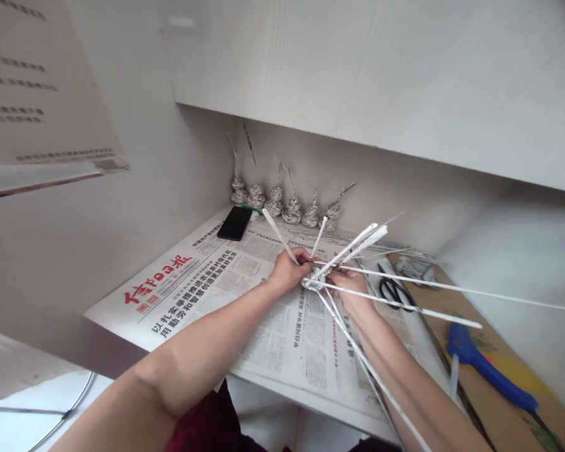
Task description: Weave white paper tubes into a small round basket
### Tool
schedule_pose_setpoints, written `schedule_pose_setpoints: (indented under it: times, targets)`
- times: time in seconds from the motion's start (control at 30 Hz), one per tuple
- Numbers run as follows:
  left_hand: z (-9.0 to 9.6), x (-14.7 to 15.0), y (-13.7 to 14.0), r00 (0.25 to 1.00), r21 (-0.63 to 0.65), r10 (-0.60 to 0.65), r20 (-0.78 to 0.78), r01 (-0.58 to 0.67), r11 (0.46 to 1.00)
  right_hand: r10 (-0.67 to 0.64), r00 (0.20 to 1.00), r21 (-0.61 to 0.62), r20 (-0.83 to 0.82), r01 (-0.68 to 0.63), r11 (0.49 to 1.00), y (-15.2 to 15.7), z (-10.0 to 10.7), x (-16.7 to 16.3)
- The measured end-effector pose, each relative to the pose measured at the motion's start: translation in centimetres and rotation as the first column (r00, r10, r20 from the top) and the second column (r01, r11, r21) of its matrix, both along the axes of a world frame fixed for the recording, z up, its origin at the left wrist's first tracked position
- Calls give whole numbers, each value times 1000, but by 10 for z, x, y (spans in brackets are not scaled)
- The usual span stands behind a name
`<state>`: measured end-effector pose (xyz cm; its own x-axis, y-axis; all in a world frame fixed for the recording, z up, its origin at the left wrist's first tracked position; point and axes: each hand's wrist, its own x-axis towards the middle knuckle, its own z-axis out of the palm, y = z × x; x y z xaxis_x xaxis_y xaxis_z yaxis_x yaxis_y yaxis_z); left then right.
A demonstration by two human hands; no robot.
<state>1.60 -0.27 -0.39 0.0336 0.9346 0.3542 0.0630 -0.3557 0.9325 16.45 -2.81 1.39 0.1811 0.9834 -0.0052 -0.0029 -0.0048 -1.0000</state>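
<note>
Fingers (pixel 303 252) of the left hand (pixel 288 271) are bent in at the left side of a small paper weave (pixel 313 280), thumb and forefinger drawn nearly together, gripping its edge. The right hand (pixel 351 290) grips the weave from the other side, its fingers curled in at the base of the strips (pixel 358 248); these partly cover the fingertips, so their exact gap cannot be told. The weave sits between both hands, over the newspaper (pixel 245 307). From it the white strips fan out: some stand up and away, two run long to the right above the right wrist, and others trail down toward the near edge, across the right forearm.

Just beyond the right hand lie the black-handled scissors (pixel 395 294). Farther right, a blue glue gun (pixel 484 364) rests on a brown board (pixel 537 402), its cord at the near end; a crumpled clear wrapper (pixel 417 271) lies toward the back. On the far left of the newspaper is a dark phone (pixel 235 223). Behind it, along the back wall, six woven gourds (pixel 292 210) stand in a row, most with thin stems pointing up.
</note>
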Motion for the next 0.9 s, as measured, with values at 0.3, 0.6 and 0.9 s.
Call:
schedule_pose_setpoints:
  times: [0.3, 0.6, 0.9]
  targets:
    - [4, -3, -4, 998, -6, -33, -51, 32, 999, 11, 968, -220, -250, -67, 973, -7, 10, -9]
    - [6, -6, -3, 999, -168, -34, 37, 40, 985, 19, 974, -225, -224, -71, 972, -5, 3, -8]
    - [-3, 1, 0, 997, -178, 51, 54, -41, 983, 11, 975, -148, -224, -45, 988, -2, -8, -8]
